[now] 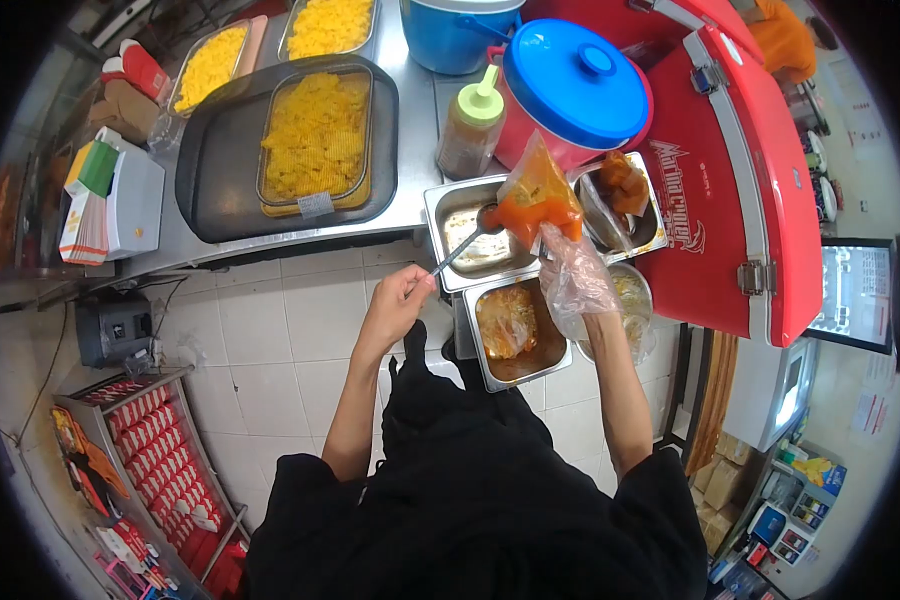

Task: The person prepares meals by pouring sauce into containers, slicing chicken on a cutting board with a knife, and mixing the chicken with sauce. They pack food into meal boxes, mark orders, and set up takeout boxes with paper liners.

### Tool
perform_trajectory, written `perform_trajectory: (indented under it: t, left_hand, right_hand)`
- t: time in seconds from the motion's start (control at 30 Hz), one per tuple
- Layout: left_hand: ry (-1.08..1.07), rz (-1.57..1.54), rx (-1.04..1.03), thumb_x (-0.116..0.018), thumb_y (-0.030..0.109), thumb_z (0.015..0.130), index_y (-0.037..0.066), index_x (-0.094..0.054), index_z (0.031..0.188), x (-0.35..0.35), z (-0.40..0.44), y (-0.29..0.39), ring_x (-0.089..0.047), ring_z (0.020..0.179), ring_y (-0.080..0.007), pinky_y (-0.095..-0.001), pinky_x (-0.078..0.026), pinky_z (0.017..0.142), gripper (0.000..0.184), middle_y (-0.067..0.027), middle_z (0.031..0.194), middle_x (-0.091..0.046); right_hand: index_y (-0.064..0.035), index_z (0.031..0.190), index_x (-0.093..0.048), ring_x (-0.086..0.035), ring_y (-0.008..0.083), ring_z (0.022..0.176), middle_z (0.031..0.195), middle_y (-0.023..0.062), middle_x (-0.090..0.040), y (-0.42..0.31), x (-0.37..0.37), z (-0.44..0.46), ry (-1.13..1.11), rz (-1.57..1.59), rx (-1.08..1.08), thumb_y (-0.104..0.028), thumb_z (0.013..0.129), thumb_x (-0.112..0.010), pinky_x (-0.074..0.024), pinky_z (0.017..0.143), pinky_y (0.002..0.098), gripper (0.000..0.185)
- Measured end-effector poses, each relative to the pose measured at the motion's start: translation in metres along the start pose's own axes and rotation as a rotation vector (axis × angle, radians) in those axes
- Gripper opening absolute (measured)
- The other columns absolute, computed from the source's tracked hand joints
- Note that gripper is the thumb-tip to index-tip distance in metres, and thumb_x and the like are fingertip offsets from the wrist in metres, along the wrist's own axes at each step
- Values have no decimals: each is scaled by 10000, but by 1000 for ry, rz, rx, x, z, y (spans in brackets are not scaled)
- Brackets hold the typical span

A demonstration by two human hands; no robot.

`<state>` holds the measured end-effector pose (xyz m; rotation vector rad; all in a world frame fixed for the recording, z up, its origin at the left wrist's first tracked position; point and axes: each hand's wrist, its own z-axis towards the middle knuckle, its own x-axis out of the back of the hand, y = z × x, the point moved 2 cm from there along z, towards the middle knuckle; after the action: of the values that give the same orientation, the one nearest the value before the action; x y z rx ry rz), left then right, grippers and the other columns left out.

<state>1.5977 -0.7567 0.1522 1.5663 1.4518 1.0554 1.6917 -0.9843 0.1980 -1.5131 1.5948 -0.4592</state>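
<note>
My left hand (pixel 400 303) grips the thin handle of a small ladle (pixel 460 254). Orange-red sauce coats its bowl, which hangs over a steel pan (pixel 440 225) with pale streaks of residue inside. In a clear plastic glove, my right hand (pixel 572 275) is closed around a clear plastic bag (pixel 538 195) of orange sauce, held up beside the ladle's bowl. Just below sits a second steel pan (pixel 542 366) holding a reddish, wet food in plastic. To the right of the bag, another steel pan (pixel 655 212) contains orange-brown pieces and plastic.
A squeeze bottle (pixel 470 130) and a pink bucket with a blue lid (pixel 585 85) stand behind the pans. An open red cooler (pixel 715 190) is at right. On the left counter, a black tray (pixel 215 180) carries a container of yellow food (pixel 315 140). Tiled floor (pixel 270 330) lies below.
</note>
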Motion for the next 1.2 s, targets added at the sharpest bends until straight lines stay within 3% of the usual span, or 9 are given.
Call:
perform_trajectory:
  t: [0.37, 0.47, 0.57, 0.67, 0.77, 0.87, 0.97, 1.07, 1.2]
  left_hand:
    - [-61, -142, 98, -486, 246, 907, 79, -561, 837, 1, -1, 7, -345, 538, -23, -185, -256, 457, 197, 68, 595, -409]
    - [-56, -127, 25, -504, 241, 895, 72, -574, 838, -1, 3, 7, -381, 512, -53, -219, -295, 456, 192, 25, 565, -444]
    - [240, 421, -226, -531, 211, 868, 64, -590, 847, -1, 3, 15, -499, 513, -157, -302, -370, 473, 160, -69, 610, -544]
    - [357, 757, -403, -551, 173, 835, 48, -612, 862, -4, 9, 16, -585, 625, -280, -382, -409, 517, 141, -139, 717, -606]
    - [302, 1035, -378, -553, 152, 823, 36, -621, 872, -8, 19, 13, -594, 691, -326, -405, -429, 562, 143, -137, 734, -627]
    - [279, 1030, -329, -550, 149, 826, 33, -639, 863, -8, 25, 11, -596, 707, -329, -405, -440, 605, 151, -146, 759, -634]
    - [199, 692, -164, -556, 172, 831, 38, -657, 873, -1, 29, 10, -620, 693, -270, -372, -453, 641, 173, -142, 794, -646]
    - [50, 386, -150, -565, 207, 842, 24, -668, 884, 7, 44, -10, -619, 670, -196, -343, -451, 625, 213, -97, 814, -669]
    - [-87, -3, 11, -570, 239, 856, 3, -657, 916, 7, 42, -7, -445, 526, -70, -261, -347, 480, 258, 25, 641, -549]
  right_hand:
    - [-93, 970, -519, -394, 43, 452, 610, -57, -423, -19, -10, -13, 42, -82, 10, -260, 841, -614, -315, 399, 204, 232]
    - [-91, 962, -520, -392, 46, 444, 594, -56, -413, -5, -1, 0, 57, -148, 15, -274, 839, -614, -310, 393, 204, 240]
    - [-83, 955, -519, -396, 45, 459, 594, -56, -410, 11, 15, 11, 45, -161, 30, -290, 844, -604, -316, 405, 206, 250]
    - [-117, 1024, -492, -349, 46, 456, 648, -54, -419, 15, 23, 12, 27, -56, 35, -245, 846, -614, -277, 398, 198, 250]
    - [-118, 1051, -486, -383, 54, 496, 678, -45, -433, 24, 38, 18, 36, -146, 84, -256, 850, -609, -310, 424, 204, 273]
    - [-117, 1080, -478, -446, 70, 568, 736, -29, -476, 24, 39, 13, 46, -176, 79, -263, 853, -604, -350, 459, 212, 298]
    - [-118, 1084, -478, -496, 91, 659, 826, -18, -516, 16, 27, 3, 44, -142, 162, -254, 850, -609, -383, 495, 226, 301]
    - [-127, 1100, -474, -508, 86, 705, 891, -20, -535, 14, 27, 10, 54, -128, 185, -233, 841, -619, -386, 507, 224, 315]
    - [-115, 1065, -500, -497, 70, 689, 837, -23, -538, 5, 16, 16, 125, -178, 265, -192, 816, -636, -369, 512, 219, 293]
